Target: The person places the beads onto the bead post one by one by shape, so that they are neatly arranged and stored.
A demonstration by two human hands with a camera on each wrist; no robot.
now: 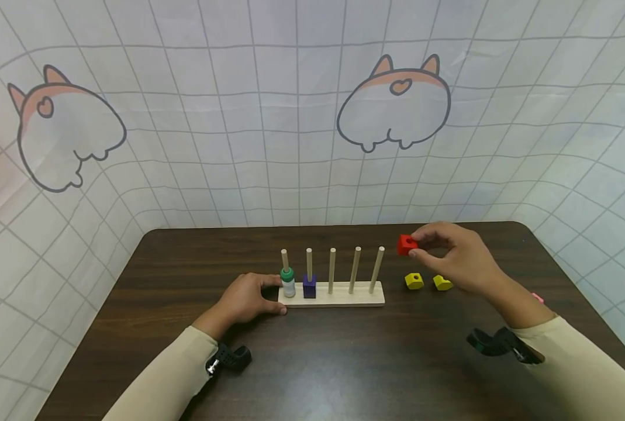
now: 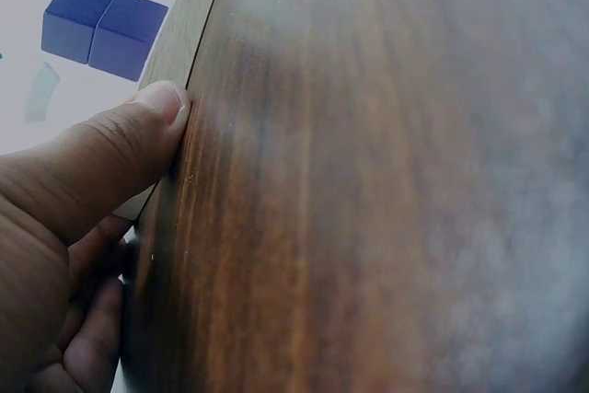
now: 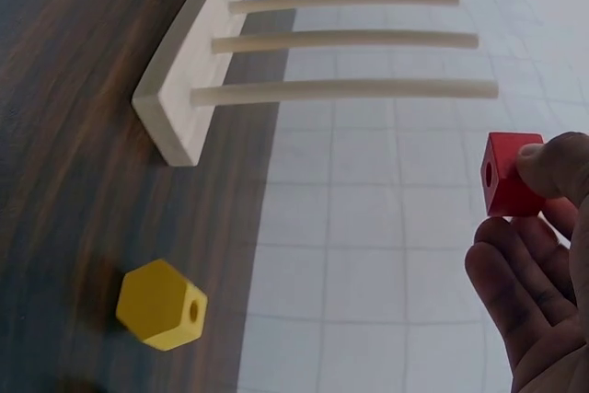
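Your left arm [image 1: 162, 374] and right arm [image 1: 591, 371] reach forward. Your left hand [image 1: 244, 297] grips low, thumb and forefinger parted; your right hand [image 1: 462, 256], held higher, pinches between thumb and fingers.

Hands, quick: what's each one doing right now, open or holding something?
Left hand: closed, gripping the end of the wooden peg stand.
Right hand: closed, pinching a red block.

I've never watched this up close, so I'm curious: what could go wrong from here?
The red block, pinched in the air by the right hand, could slip and drop. If it were lowered onto the bare rightmost peg, its small hole might miss. If the left hand, gripping the wooden base, jerked, the pegs could shift.
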